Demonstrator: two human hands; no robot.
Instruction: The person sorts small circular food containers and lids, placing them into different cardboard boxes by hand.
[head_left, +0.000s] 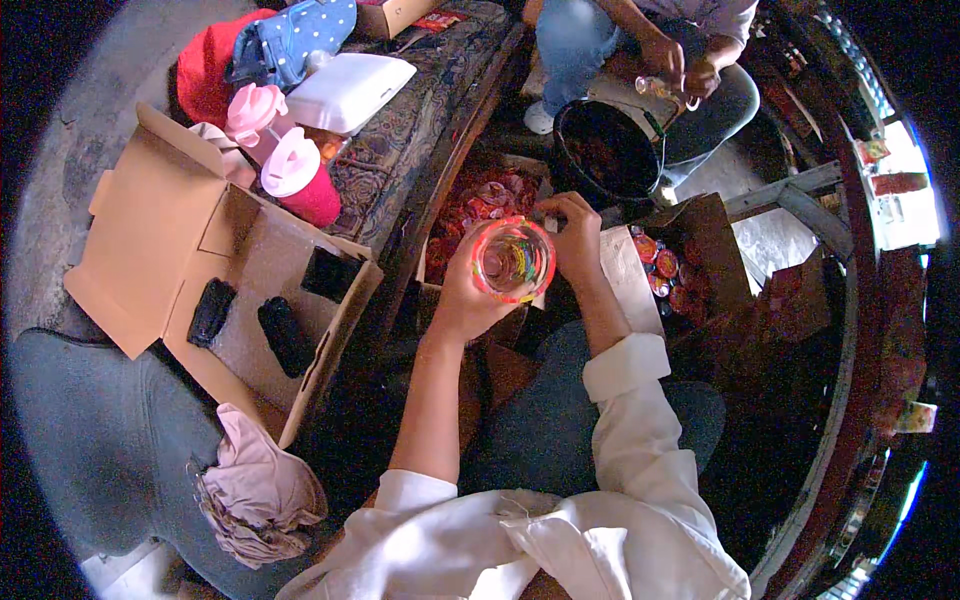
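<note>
My left hand (463, 302) is wrapped round a clear round jar (514, 262), seen from its end, with a red rim and bright coloured print on its side. Close to the jar's right side is my right hand (577, 232), its fingers bent and drawn together. What its fingertips pinch, if anything, is too small to make out. Beyond and below the jar, a box of crumpled red wrappers (492, 190) is partly hidden by my hands. Right of my right wrist, a carton holds several red-topped containers (664, 262).
A black bucket (566, 150) stands ahead, beside a seated person whose hands (668, 72) hold a small clear item. At left lies an open cardboard box (150, 230) with black bundles. Pink-lidded cups (300, 180) and a white foam container (345, 92) rest on a patterned bench.
</note>
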